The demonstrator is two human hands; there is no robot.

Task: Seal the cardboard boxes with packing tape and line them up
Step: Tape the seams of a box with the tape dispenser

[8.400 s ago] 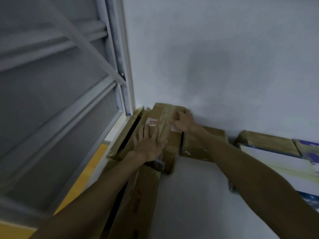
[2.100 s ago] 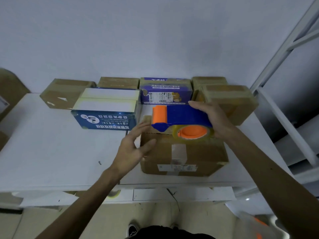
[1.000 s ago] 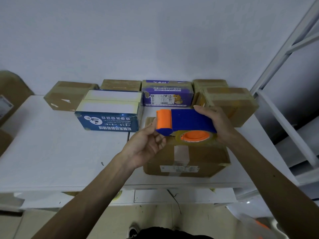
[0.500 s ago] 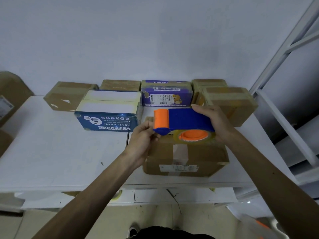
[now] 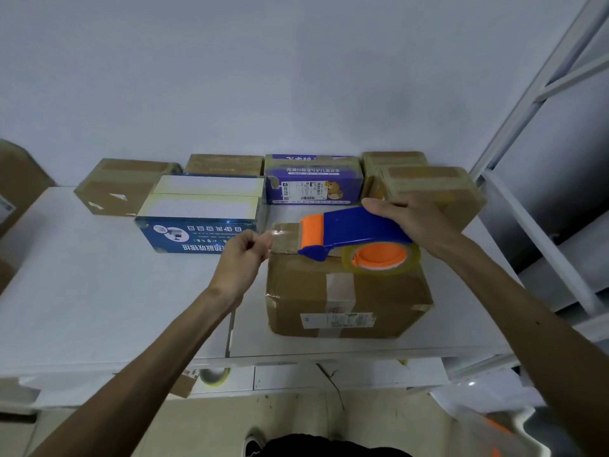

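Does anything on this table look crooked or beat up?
Yes. The brown box at the far left of the back row sits turned at an angle, not square with its neighbours, and its front face has torn white patches. The purple box has a ripped spot at its lower left corner.

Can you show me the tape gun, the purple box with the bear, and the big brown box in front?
tape gun (image 5: 357, 227): head view, on its blue body.
purple box (image 5: 313, 179): head view, on its front side.
big brown box (image 5: 389, 291): head view, on its near side.
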